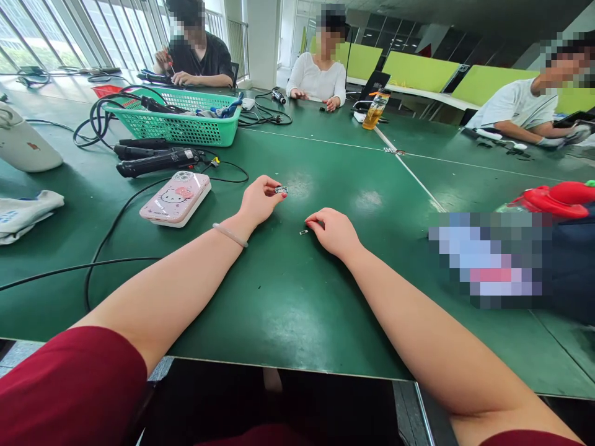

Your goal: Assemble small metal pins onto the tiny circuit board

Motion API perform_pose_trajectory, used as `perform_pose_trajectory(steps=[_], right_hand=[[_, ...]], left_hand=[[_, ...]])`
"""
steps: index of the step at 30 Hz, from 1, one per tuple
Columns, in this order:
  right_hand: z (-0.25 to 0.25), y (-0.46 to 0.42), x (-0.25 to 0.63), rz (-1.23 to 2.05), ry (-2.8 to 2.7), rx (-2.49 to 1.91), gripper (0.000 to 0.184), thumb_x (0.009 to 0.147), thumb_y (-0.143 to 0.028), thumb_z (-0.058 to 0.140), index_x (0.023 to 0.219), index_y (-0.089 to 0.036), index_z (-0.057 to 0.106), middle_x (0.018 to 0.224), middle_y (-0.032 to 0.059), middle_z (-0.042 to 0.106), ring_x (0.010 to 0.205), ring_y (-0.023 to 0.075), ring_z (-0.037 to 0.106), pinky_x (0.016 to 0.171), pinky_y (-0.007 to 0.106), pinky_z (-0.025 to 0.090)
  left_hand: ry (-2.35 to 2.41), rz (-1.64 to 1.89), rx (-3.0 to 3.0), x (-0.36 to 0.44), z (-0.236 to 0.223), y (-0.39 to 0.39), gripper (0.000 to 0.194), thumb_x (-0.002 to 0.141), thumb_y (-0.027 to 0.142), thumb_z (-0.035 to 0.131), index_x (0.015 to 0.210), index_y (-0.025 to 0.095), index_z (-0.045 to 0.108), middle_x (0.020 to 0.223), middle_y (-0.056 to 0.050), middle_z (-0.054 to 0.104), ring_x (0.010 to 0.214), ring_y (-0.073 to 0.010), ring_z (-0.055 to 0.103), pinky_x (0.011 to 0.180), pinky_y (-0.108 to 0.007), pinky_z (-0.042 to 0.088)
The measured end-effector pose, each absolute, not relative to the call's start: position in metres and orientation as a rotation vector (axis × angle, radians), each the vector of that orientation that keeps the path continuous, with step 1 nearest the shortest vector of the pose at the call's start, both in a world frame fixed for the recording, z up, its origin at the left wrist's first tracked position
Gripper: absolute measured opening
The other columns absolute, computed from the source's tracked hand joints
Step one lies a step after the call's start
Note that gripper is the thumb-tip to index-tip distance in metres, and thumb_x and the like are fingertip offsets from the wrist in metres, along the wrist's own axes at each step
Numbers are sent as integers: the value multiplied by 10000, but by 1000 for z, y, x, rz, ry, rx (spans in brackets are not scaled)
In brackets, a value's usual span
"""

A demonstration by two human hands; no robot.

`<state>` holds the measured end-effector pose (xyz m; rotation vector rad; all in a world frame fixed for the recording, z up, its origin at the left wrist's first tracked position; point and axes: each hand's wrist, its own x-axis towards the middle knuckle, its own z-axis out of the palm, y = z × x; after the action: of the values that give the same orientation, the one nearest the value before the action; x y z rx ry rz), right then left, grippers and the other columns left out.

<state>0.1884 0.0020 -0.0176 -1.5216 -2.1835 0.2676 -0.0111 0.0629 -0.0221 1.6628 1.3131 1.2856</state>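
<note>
My left hand (261, 201), with a pale bangle on its wrist, pinches a small dark rectangular piece with light markings (281, 190) between thumb and fingertips, just above the green table (297, 310). To the right, my right hand (333, 232) rests low over the tabletop, its thumb and fingers closed together. By those fingertips lies a tiny light-and-dark rectangular piece (304, 232). Whether the right fingers hold anything is hidden. Beyond my left wrist sits a pink cartoon-print phone-like case (176, 198).
A green basket (181, 127) of cables and tools stands at the back left, with black handheld tools (158, 161) before it. Black cables (111, 229) cross the left side. A bottle (375, 110) stands farther back. Red objects (553, 199) lie at right. Several people sit across.
</note>
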Motion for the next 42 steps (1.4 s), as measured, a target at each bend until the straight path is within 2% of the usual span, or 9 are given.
perform_pose_trajectory(steps=[3,7,12,18,21,26,31,37,42], right_hand=[[-17,0,187,269,-2184,-1487,165,891,-217,545,908,-208,709,920,30,653,860,157,576,759,280,422],[-17,0,184,277,-2193,-1486,174,897,-223,535,917,-206,708,918,31,652,868,159,578,760,281,426],[-18,1,185,279,-2193,-1474,182,898,-222,525,924,-207,704,918,36,655,875,166,581,781,289,427],[-20,2,188,284,-2164,-1499,172,888,-227,536,903,-211,707,898,36,653,834,161,573,752,287,418],[-21,3,189,284,-2174,-1506,147,870,-230,565,888,-215,710,876,32,640,792,152,562,719,283,409],[-20,1,185,302,-2194,-1470,128,867,-263,590,871,-227,712,879,18,621,771,132,550,708,270,407],[-16,-5,175,280,-2259,-1426,145,832,-357,651,825,-223,707,937,12,607,782,127,557,718,272,419],[-19,-5,174,194,-2318,-1442,109,874,-241,593,837,-190,681,950,36,604,810,145,562,747,283,425],[-19,-4,175,238,-2279,-1468,90,861,-240,613,809,-189,666,928,31,593,779,139,551,714,276,417]], left_hand=[[1440,1309,1687,-16,-23,65,204,708,202,672,874,184,555,835,-27,672,776,-150,617,778,-311,475],[1579,1007,1905,-18,-19,63,187,743,184,640,908,202,555,948,-55,671,900,-199,609,837,-342,452],[1581,705,2113,-16,-13,60,152,795,247,596,936,208,555,888,-44,677,887,-215,603,796,-329,442],[1142,587,2095,-15,-7,51,202,763,277,624,930,194,546,789,5,689,827,-158,635,813,-295,457],[986,595,1990,-12,-7,47,238,743,278,644,930,181,532,775,-8,696,811,-155,656,809,-302,469],[1085,739,1958,-10,-11,49,246,723,304,664,887,182,527,682,3,655,724,-159,650,745,-307,474],[1247,836,2081,-12,-15,55,283,653,283,720,865,177,566,790,-17,664,771,-154,622,760,-304,467],[1147,818,2124,-12,-14,53,243,630,247,717,825,175,590,839,-26,667,782,-150,608,775,-309,472],[1097,786,2171,-11,-10,49,212,629,242,715,787,172,593,845,-24,664,772,-145,593,760,-304,466]])
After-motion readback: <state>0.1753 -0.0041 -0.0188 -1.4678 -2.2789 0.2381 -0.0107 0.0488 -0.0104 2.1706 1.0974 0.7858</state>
